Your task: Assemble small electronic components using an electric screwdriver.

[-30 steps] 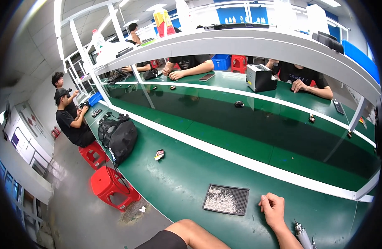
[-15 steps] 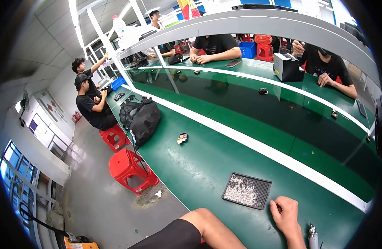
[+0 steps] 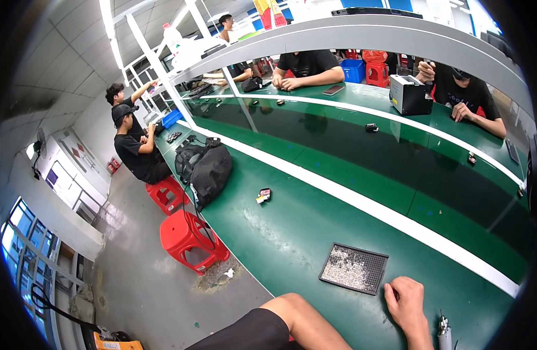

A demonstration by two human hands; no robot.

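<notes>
My right hand (image 3: 405, 300) rests on the green table with its fingers curled into a loose fist. No object shows in it, though the inside of the palm is hidden. Just left of it lies a shallow black tray (image 3: 378, 269) with a grid of small holes, strewn with many tiny silvery pieces (image 3: 345, 265). To the right of my wrist stands a grey cylindrical tool (image 3: 444, 335) with a thin metal tip, partly cut off by the lower edge. My left hand is out of view. A bent bare limb with black cloth (image 3: 251, 332) crosses the lower middle.
A black backpack (image 3: 210, 175) lies farther left on the green table (image 3: 297, 233), with a small red-and-yellow item (image 3: 264, 195) nearby. Red stools (image 3: 192, 236) stand beside the table. Across a white divider (image 3: 362, 201), people sit near a boxy machine (image 3: 410, 96).
The whole view has shifted slightly, so things appear a little farther right. My right hand keeps its curled pose beside the tray.
</notes>
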